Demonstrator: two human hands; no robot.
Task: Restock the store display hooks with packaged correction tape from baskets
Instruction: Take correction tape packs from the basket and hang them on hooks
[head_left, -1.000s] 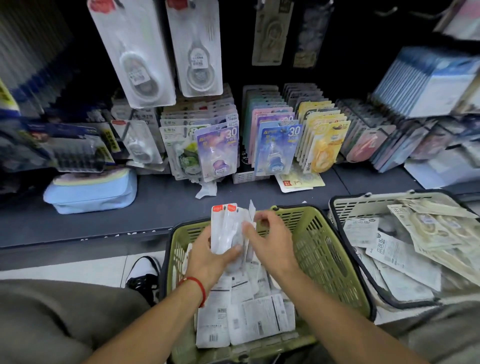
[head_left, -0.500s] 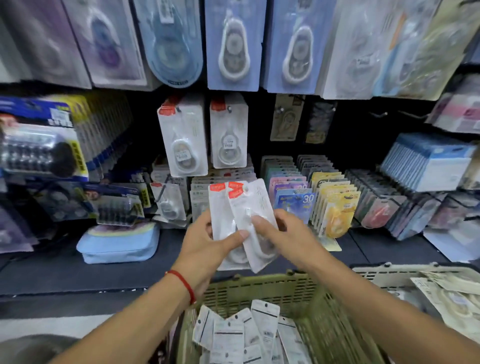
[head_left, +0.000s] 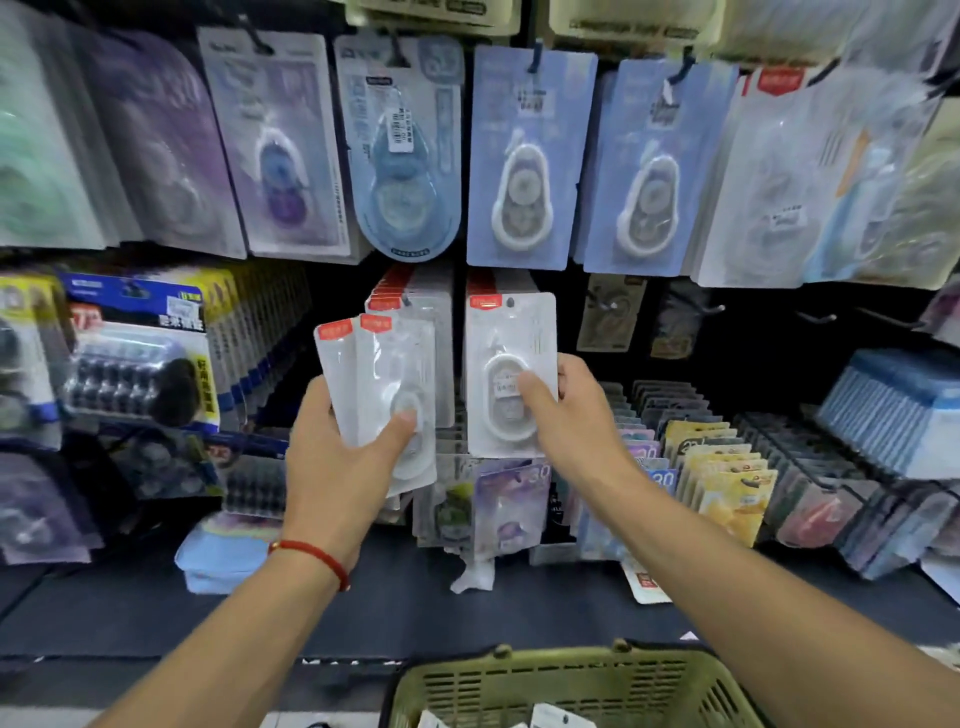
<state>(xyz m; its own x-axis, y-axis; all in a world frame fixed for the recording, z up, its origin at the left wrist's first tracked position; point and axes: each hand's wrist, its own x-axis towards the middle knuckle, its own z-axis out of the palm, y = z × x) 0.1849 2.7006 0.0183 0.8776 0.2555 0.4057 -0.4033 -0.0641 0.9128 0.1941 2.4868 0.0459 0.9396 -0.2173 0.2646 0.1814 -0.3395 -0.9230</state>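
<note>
- Both hands are up at the display: the left hand (head_left: 337, 457) grips a small stack of white correction tape packs (head_left: 382, 395), at least 2 fanned red-tabbed cards, thumb across the front and fingers hidden behind.
- Over to its side, the right hand (head_left: 563, 415) pinches a single white pack (head_left: 511, 374) by its lower right edge, thumb pressed on the blister, the other fingers curled behind the card.
- That single pack stands upright, long axis vertical, red tab and hang hole at the top. It sits flush in front of the right-hand row of matching packs (head_left: 488, 283), whose red tabs show just above it.
- Whether the hole is already over the peg I cannot tell; the peg is hidden behind the cards.
- What the next move turns on, as I judge it: the hang hole lies straight above the right hand's grip, so the push has to go away from the person, along the peg, with the card kept upright.
- The right hand is plainly the nearer one to that row; the left stack is held in front of the neighbouring left row (head_left: 415, 312), tilted slightly left.
- Down below, the green basket (head_left: 519, 686) sits at the lower edge of view in front of the dark shelf (head_left: 467, 618), with a few more packs just showing inside.
- Empty hooks (head_left: 815, 316) show in the dark panel further right.
</note>
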